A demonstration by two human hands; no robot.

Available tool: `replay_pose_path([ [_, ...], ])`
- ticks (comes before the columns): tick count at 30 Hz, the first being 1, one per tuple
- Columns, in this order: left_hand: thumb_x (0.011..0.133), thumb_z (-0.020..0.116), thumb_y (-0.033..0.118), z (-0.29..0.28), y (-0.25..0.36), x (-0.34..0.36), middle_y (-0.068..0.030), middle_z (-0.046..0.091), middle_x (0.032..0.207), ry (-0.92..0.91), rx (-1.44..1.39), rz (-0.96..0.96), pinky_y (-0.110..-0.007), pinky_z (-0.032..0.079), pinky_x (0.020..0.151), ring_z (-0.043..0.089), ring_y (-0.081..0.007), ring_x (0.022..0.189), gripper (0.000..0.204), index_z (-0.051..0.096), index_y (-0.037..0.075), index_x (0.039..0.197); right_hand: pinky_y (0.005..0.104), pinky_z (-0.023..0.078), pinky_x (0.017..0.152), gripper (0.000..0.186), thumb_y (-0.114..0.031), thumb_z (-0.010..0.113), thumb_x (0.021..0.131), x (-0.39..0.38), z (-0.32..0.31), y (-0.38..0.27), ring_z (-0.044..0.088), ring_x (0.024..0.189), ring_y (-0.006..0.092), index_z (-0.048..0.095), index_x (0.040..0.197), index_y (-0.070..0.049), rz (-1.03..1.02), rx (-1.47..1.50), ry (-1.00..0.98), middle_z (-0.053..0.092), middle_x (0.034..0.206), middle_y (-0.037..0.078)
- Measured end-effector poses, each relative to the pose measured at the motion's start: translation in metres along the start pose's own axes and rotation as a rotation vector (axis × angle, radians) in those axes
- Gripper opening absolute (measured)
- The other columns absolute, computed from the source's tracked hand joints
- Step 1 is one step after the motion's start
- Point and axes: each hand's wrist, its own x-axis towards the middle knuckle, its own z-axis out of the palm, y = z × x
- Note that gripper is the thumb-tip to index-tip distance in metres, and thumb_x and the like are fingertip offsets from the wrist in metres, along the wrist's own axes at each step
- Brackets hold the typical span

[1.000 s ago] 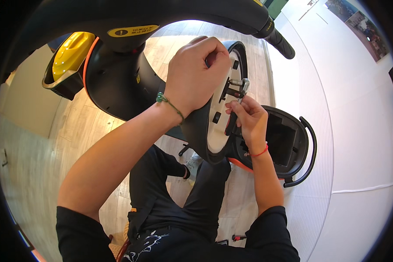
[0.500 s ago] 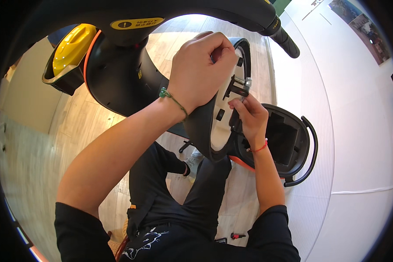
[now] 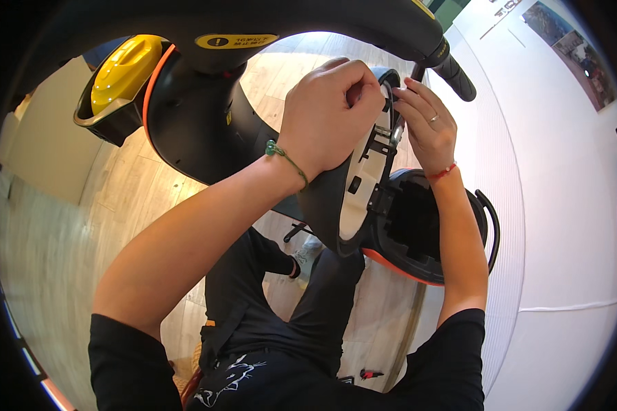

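A black scooter seat (image 3: 320, 200) stands tipped up, its pale underside (image 3: 365, 193) turned to the right. My left hand (image 3: 332, 116) is closed over the seat's edge, with the curled fingertips partly hidden. At the seat's upper right edge, my right hand (image 3: 428, 127) has its fingers stretched out and slightly apart. Its fingertips are close to the rim; whether they touch it I cannot tell. A black bracket with a metal catch (image 3: 384, 139) sits on the underside, just left of my right hand. Below is the black storage compartment (image 3: 411, 222), partly hidden by my right forearm.
Handlebar and grip (image 3: 454, 77) arch overhead. A front basket (image 3: 103, 125) holds a yellow helmet-like thing (image 3: 125, 72). The curved rear rail (image 3: 493, 233) is beyond my right forearm. A small red-and-black item (image 3: 371, 375) lies on the wooden floor (image 3: 370, 329).
My right hand has left the metal catch and moved up and right to the seat's upper edge, its fingers straightening. My left hand keeps its hold; the view has shifted slightly.
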Motion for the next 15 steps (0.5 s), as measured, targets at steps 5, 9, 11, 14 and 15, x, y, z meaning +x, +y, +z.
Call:
replay_pose_path([
  [5, 0.086, 0.064, 0.017, 0.004, 0.0, 0.001, -0.0089, 0.061, 0.075, 0.023, -0.02, -0.016, -0.037, 0.049, 0.066, 0.06, -0.0271, 0.07, 0.012, 0.065, 0.005, 0.083, 0.0379, 0.057, 0.094, 0.024, 0.004, 0.072, 0.074, -0.011, 0.001, 0.0, 0.067, 0.114, 0.0268, 0.07, 0.096, -0.007, 0.014, -0.043, 0.005, 0.072, 0.109, 0.006],
  [9, 0.086, 0.063, 0.015, 0.002, 0.002, 0.0, -0.0084, 0.06, 0.075, 0.009, -0.014, -0.037, -0.037, 0.048, 0.066, 0.059, -0.0273, 0.07, 0.011, 0.064, 0.006, 0.082, 0.0374, 0.057, 0.093, 0.028, 0.011, 0.064, 0.08, -0.037, 0.018, -0.014, 0.068, 0.114, 0.0286, 0.068, 0.101, -0.007, 0.256, 0.053, 0.001, 0.072, 0.109, 0.01],
  [11, 0.088, 0.062, 0.012, 0.002, 0.001, 0.001, -0.006, 0.06, 0.077, -0.002, -0.021, -0.021, -0.031, 0.045, 0.064, 0.055, -0.0176, 0.068, 0.01, 0.065, 0.003, 0.085, 0.0366, 0.057, 0.092, 0.027, 0.01, 0.064, 0.081, -0.049, 0.023, -0.025, 0.069, 0.112, 0.029, 0.068, 0.102, -0.006, 0.395, 0.156, 0.023, 0.072, 0.108, 0.012],
  [14, 0.088, 0.062, 0.012, 0.003, -0.001, 0.0, -0.0057, 0.06, 0.078, 0.009, -0.027, -0.007, -0.031, 0.045, 0.064, 0.055, -0.0166, 0.069, 0.01, 0.066, 0.003, 0.085, 0.0318, 0.057, 0.087, 0.021, 0.007, 0.064, 0.089, -0.066, 0.026, -0.045, 0.073, 0.101, 0.0255, 0.067, 0.107, -0.003, 0.652, 0.359, 0.052, 0.073, 0.104, 0.013],
  [15, 0.086, 0.064, 0.016, 0.005, -0.001, 0.001, -0.0079, 0.061, 0.075, 0.029, -0.028, -0.005, -0.036, 0.048, 0.066, 0.06, -0.0254, 0.07, 0.01, 0.065, 0.006, 0.082, 0.0299, 0.057, 0.082, 0.017, 0.004, 0.063, 0.093, -0.067, 0.027, -0.049, 0.073, 0.096, 0.0221, 0.065, 0.109, -0.001, 0.863, 0.579, 0.118, 0.073, 0.103, 0.012],
])
